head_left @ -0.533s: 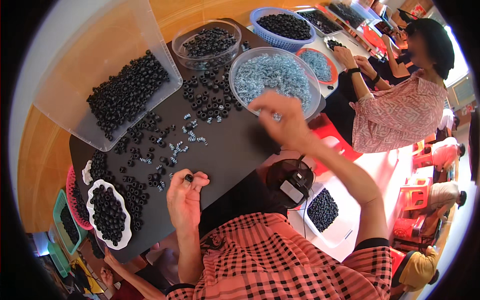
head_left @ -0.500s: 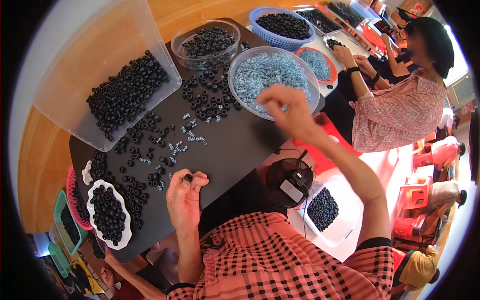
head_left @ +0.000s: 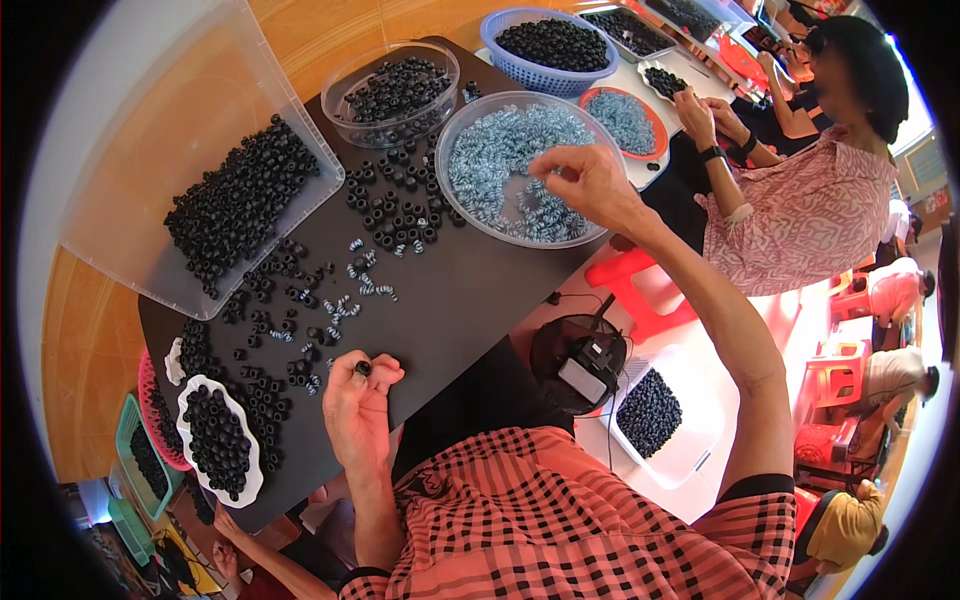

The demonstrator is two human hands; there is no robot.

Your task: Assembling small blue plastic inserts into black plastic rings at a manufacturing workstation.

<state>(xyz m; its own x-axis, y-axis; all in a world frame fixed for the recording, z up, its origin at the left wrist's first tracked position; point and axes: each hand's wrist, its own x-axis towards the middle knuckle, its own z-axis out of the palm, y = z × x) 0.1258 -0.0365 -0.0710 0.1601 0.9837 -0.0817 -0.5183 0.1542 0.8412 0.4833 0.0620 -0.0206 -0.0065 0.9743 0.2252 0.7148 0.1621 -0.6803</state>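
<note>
My left hand point(head_left: 357, 415) is above the near edge of the dark table, palm turned up. Its thumb and fingers pinch a small black hollow plastic piece point(head_left: 362, 369), the open end showing. Over a round clear basin point(head_left: 470, 226) of small metal springs point(head_left: 490, 150) is my right hand point(head_left: 595, 190), its thumb and forefinger curled together. Whether a spring is between those fingertips I cannot make out. Loose springs point(head_left: 345, 308) and many black pieces point(head_left: 395, 205) lie scattered on the table ahead of my left hand.
A big clear bin point(head_left: 130, 200) lies tipped at the left with black pieces spilling out. Behind stand a clear oval tub point(head_left: 350, 125) and a blue basket point(head_left: 520, 75); a white scalloped dish point(head_left: 252, 480) is at the near left. A co-worker point(head_left: 800, 200) sits at the right.
My right hand has come over the springs in the basin, its fingers now curled above them. My left hand keeps the black piece in nearly the same place. The view has shifted slightly.
</note>
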